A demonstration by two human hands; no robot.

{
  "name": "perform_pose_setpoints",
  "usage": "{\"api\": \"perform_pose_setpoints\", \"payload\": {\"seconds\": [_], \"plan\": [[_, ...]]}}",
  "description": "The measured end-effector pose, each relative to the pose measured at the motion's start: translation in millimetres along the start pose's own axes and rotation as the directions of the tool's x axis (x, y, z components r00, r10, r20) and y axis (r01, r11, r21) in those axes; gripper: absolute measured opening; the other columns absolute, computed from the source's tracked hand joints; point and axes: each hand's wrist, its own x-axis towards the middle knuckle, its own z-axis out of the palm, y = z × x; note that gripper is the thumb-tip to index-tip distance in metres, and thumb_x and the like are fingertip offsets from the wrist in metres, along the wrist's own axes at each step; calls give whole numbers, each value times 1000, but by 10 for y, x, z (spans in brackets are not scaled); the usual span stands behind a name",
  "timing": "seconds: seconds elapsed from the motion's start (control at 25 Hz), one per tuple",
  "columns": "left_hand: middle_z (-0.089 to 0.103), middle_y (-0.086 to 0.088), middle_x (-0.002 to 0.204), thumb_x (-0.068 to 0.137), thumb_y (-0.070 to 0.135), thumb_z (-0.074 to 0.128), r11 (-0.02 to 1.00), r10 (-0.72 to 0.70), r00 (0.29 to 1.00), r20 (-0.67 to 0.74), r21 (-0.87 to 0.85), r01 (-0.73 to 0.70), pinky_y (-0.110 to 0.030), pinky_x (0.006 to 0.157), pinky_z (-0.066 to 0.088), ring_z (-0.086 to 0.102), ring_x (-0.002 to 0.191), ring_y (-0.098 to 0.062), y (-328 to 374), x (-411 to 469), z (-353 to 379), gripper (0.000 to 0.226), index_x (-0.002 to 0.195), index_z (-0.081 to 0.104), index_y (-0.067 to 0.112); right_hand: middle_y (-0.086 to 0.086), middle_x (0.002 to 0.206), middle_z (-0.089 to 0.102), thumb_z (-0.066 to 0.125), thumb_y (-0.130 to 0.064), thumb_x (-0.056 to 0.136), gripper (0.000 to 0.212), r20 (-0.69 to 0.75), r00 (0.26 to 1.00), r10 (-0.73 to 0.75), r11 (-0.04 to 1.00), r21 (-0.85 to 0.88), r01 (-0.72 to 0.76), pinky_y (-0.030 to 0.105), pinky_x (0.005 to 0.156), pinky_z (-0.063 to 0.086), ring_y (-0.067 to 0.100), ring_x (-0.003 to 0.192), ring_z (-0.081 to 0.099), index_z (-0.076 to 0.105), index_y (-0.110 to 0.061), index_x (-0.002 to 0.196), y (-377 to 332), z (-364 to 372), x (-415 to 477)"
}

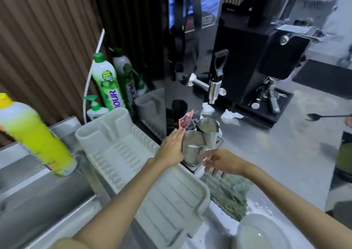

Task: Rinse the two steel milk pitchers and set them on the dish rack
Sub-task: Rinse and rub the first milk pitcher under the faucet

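Head cam: I see L hand (171,148) flat on near pitcher (192,149), not closed; R hand (219,163) open by it. 2nd pitcher (207,130) beyond grip. Steel's rigid, slick w/ milk; I'd grab the body.

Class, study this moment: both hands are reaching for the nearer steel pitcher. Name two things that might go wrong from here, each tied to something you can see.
1. The nearer pitcher appears to hold milk residue, and the left hand lies flat on its side rather than gripping; it may tip or slop as it is lifted.
2. The far pitcher stands very close behind; lifting the near one, with the right hand at its front, could knock it over.
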Motion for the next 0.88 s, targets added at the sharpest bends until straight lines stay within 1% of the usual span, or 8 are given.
{"api": "perform_pose_setpoints", "payload": {"seconds": [0.2, 0.32, 0.44, 0.56, 0.64, 0.72, 0.8, 0.88], "plan": [[56, -9, 118, 83, 8, 46, 981, -130, 973, -192, 118, 154, -36, 91, 41, 50, 115, -28, 111, -56, 21, 35, 118, 50, 9, 3, 98, 65, 47, -33, 93, 39, 116, 990, 79, 985, 143, -95, 25, 63, 50, 12, 69, 59, 46, -28, 131, 88, 15, -58], [66, -9, 106, 79, 13, 58, 944, -243, 970, -27, -236, 230, -23, 80, 48, 61, 98, -24, 173, -200, 21, 32, 111, 57, 7, -3, 104, 60, 45, -48, 90, 43, 170, 983, 71, 983, 155, -98, 31, 77, 54, 13, 88, 61, 51, -28, 128, 85, -18, -77], [65, -11, 111, 78, 1, 61, 660, -191, 946, 261, -679, 321, -16, 76, 51, 60, 89, -14, 288, -399, 70, 40, 117, 57, 5, 1, 117, 59, 44, -54, 88, 52, 217, 972, 93, 930, 330, -163, 37, 85, 55, 25, 104, 63, 56, -18, 123, 58, 6, -43], [63, 0, 94, 84, -9, 45, 576, -153, 936, 318, -741, 346, -6, 63, 42, 56, 70, 3, 319, -489, 134, 44, 122, 57, 10, 6, 96, 57, 44, -46, 91, 47, 221, 969, 109, 898, 395, -192, 37, 85, 53, 28, 91, 59, 61, -5, 107, 8, 71, -7], [65, 6, 93, 86, -5, 44, 545, -172, 938, 301, -764, 346, -13, 75, 41, 57, 87, -2, 274, -502, 135, 43, 122, 58, 14, 6, 85, 57, 45, -34, 94, 34, 156, 982, 108, 883, 439, -166, 40, 91, 51, 27, 85, 58, 61, -6, 83, 1, 98, 19], [56, 1, 126, 86, 1, 51, 508, -238, 939, 248, -792, 338, -23, 92, 41, 50, 119, -13, 214, -509, 121, 46, 129, 51, 17, 11, 83, 59, 46, -24, 95, 33, 83, 992, 97, 831, 541, -127, 40, 98, 49, 26, 83, 62, 55, -8, 68, 14, 81, 15], [39, -1, 145, 81, 4, 61, 488, -275, 942, 191, -817, 308, -31, 105, 36, 39, 133, -17, 179, -535, 87, 64, 138, 37, 19, 15, 84, 62, 49, -22, 94, 33, 82, 995, 53, 811, 577, -91, 36, 96, 51, 29, 92, 65, 54, -8, 65, -21, 33, -71], [35, 3, 145, 74, 4, 70, 506, -238, 962, 133, -829, 240, -29, 109, 31, 32, 138, -14, 127, -595, 13, 81, 141, 29, 21, 17, 90, 63, 50, -23, 93, 32, 138, 990, -23, 836, 545, -57, 31, 92, 53, 32, 102, 64, 56, -8, 66, -134, -23, -181]]}}
